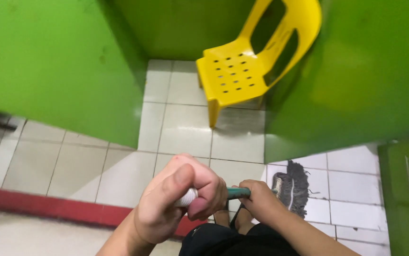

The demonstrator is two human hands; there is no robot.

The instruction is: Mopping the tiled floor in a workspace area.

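White floor tiles (185, 128) run under me between bright green walls (57, 61), with a red strip (48, 206) crossing the floor at my lower left.

Nearest to me, my left hand (178, 201) is clenched around the top end of a mop handle (237, 193), fingers curled tight over its pale end cap. Just beyond it, my right hand (259, 201) is wrapped around the same handle lower down, on the dark green part of the shaft. The two hands sit close together with a short bare stretch of handle showing between them.

There is one mop. Its long axis runs from my left hand out toward my right and down to the floor, so the handle appears strongly foreshortened from above. It points to the mop head (293, 187), a single grey, stringy bundle lying on the tiles just past my right hand, beside the foot of the green wall on that side. Below the handle I can see my dark shorts (223, 242) and part of my feet, though how they stand I cannot tell.

Farther off, in the narrow gap between the green walls, stands one yellow plastic chair (242, 66), its seat dotted with holes and its slotted back tilted toward the right wall.
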